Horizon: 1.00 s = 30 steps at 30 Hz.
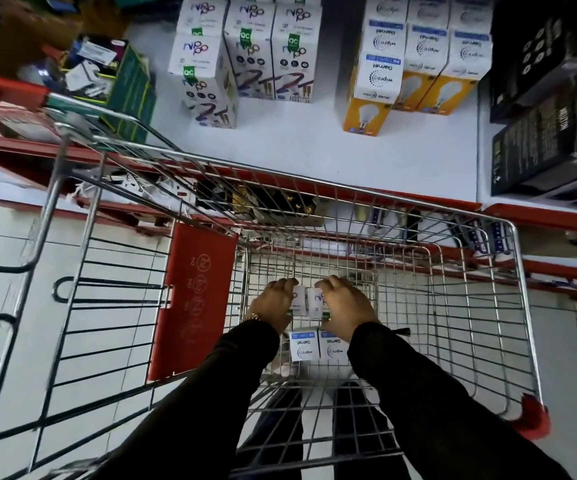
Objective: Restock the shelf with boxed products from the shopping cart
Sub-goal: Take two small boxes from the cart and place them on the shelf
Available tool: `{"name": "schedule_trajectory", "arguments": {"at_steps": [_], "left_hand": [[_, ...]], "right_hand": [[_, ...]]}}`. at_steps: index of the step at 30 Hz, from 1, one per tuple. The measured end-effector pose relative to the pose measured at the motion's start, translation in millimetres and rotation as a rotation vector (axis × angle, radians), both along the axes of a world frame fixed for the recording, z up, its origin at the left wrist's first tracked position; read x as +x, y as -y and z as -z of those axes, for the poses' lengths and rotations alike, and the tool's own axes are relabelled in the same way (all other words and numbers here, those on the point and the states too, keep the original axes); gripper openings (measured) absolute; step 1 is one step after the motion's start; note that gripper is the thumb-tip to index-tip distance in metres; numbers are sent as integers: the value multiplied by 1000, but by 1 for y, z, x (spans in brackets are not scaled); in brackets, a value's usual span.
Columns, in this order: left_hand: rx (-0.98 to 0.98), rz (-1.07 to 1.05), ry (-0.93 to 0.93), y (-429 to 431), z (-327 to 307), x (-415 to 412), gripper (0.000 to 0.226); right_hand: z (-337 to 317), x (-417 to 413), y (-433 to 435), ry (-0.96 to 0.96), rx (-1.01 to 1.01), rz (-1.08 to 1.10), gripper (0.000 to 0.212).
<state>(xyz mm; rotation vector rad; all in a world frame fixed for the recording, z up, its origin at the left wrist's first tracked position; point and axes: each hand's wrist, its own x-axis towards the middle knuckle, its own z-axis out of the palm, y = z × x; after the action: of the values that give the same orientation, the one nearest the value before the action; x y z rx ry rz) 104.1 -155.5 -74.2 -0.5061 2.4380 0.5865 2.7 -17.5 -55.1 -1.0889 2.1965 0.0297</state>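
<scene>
Inside the wire shopping cart, the left hand and right hand clasp two white boxes above two Wipro Garnet boxes.

I see a shopping cart of bright chromed steel wire, smooth and reflective, with a matt red plastic flap on its near wall and a rough red plastic corner bumper. The small white boxes in the cart look like smooth printed cardboard, as do the white and yellow bulb cartons and the white cartons with purple print on the shelf. The white shelf board appears painted and semi-matt, edged in glossy red. My black sleeves are matt cloth. The black boxes have a dull card finish.
</scene>
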Motion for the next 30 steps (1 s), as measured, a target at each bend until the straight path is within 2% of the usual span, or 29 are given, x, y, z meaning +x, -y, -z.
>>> {"name": "schedule_trajectory", "arguments": {"at_steps": [5, 13, 18, 30], "left_hand": [[-51, -6, -51, 8, -39, 6, 67], [-224, 8, -178, 18, -135, 12, 69], [-250, 20, -254, 27, -188, 9, 70], [-296, 62, -472, 72, -282, -24, 67]], "right_hand": [[-37, -1, -2, -75, -36, 8, 67], [-136, 1, -4, -91, -135, 76, 81], [-187, 3, 3, -111, -165, 87, 87], [-272, -32, 37, -253, -360, 30, 82]]}}
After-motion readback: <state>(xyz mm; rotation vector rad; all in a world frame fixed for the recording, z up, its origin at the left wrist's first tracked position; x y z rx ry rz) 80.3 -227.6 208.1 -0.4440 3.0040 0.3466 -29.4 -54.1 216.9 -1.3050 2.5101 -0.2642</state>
